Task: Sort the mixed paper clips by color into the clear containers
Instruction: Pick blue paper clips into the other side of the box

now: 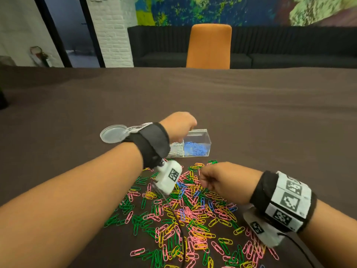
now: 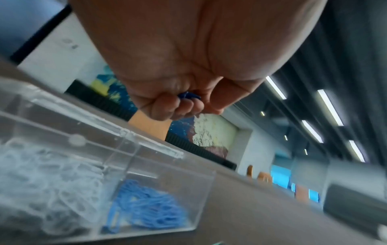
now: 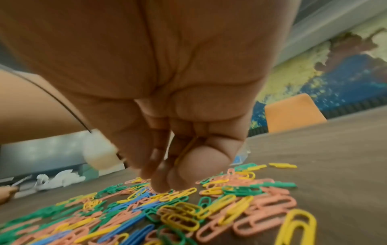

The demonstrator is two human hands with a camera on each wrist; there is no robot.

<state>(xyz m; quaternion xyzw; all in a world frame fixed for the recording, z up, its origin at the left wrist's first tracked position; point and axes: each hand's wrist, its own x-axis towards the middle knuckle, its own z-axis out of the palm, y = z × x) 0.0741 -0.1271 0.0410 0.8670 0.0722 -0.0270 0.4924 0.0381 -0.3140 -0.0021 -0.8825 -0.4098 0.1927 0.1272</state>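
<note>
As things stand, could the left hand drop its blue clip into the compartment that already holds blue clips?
Probably yes. The left hand hovers over the open-topped clear container, pinching a blue clip; nothing visible covers the blue compartment, and the round lid lies aside.

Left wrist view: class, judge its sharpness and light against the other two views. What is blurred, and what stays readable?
Left wrist view: motion-smeared; the clear container and its blue clips are soft, ceiling lights streak. Right wrist view: the pile of paper clips is fairly sharp, the right hand shadowed and soft. Head view: evenly lit, wide-angle bending at edges, left hand slightly blurred.
</note>
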